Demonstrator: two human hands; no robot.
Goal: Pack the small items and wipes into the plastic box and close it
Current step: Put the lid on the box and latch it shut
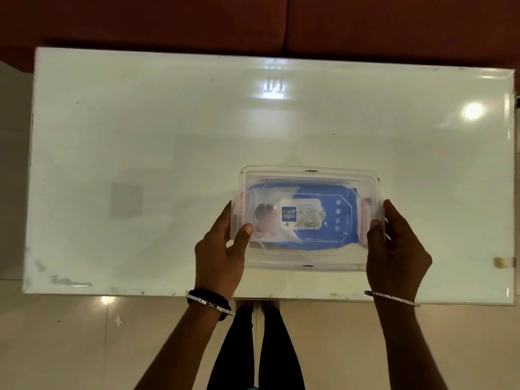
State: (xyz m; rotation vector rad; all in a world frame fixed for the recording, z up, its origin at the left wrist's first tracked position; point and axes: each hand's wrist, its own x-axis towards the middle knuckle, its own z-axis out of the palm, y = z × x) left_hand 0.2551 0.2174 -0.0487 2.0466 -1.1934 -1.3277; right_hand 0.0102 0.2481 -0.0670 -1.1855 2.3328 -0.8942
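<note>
Spanning almost the full width of the view, a glossy white table (140, 136) forms the work surface; ceiling lights reflect off it at the far centre and far right. A dark red sofa (253, 21) runs along its far edge, and pale floor tiles (56, 347) show at its near edge.

The plastic box (308, 260) sits on the table, right of centre and close to the near edge. It is rectangular and transparent, with its long sides running left to right. A clear lid (309, 175) lies over the top of the box. Whether the side latches are fastened cannot be determined.

A blue pack of wipes (315, 215) lies flat inside the box, visible through the lid, with its white label flap facing up. Smaller items beneath or beside the pack cannot be made out.

The left hand (222, 257) grips the left end of the box: thumb on top of the lid, fingers curled around the end wall. The right hand (394, 249) grips the right end in the same way, thumb on the lid edge and fingers wrapped over the end. Both hands are closed on the box.

A bangle (209, 304) sits on the left wrist beside a dark band (204, 294); a second bangle (391, 297) sits on the right wrist.
</note>
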